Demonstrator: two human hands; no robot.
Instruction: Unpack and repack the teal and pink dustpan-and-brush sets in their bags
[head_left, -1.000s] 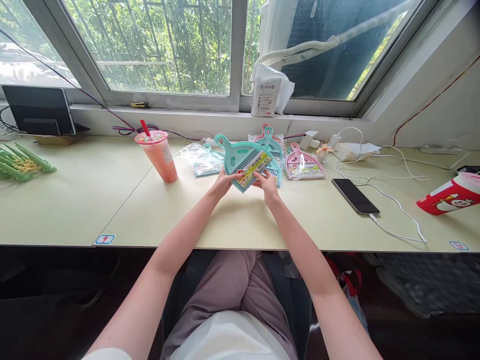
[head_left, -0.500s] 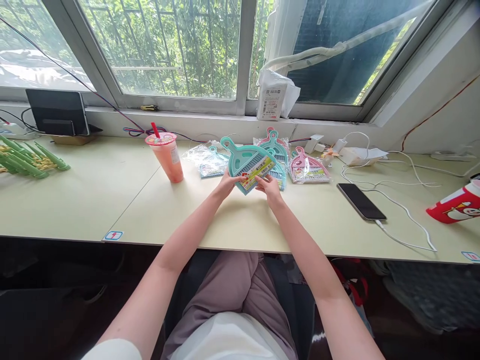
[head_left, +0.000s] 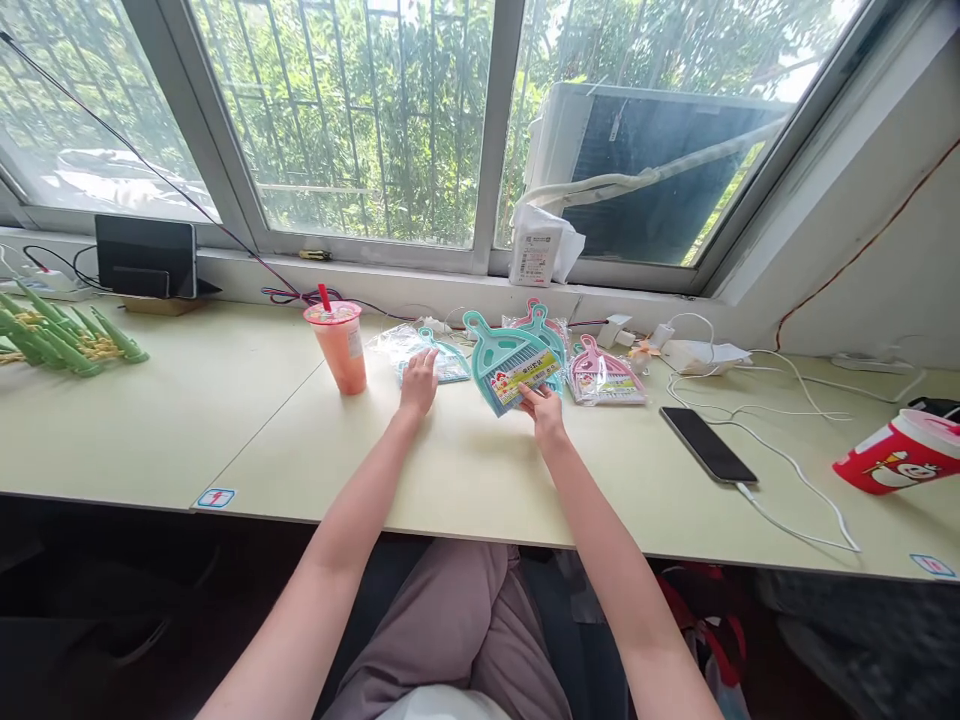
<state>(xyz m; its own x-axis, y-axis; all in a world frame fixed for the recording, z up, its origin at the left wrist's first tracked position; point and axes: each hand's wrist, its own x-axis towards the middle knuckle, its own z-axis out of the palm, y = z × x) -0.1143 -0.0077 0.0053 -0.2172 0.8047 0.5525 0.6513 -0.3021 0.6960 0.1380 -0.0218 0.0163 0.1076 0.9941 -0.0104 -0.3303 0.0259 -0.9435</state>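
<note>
My right hand [head_left: 544,410] grips the lower right edge of a teal dustpan-and-brush set [head_left: 487,350] with a yellow label, held tilted above the table. My left hand [head_left: 420,382] is off this set, its fingers extended over the near left side of a blue-teal dustpan set [head_left: 448,364] in clear plastic. Whether the fingertips touch that wrapping I cannot tell. Behind the held set, partly hidden, stand more wrapped teal and pink dustpans [head_left: 537,312]. A pink wrapped dustpan set [head_left: 606,380] lies to the right.
A pink drink cup with a red straw [head_left: 339,350] stands left of my left hand. To the right are a phone [head_left: 709,445] on a white cable and a red cup [head_left: 892,455] lying tilted. A tablet [head_left: 146,257] and green plastic stems [head_left: 67,335] occupy the far left.
My left hand has let go of the teal dustpan set and moved left to the wrapped blue-teal one. The right hand alone keeps hold. The head view has tilted upward.
</note>
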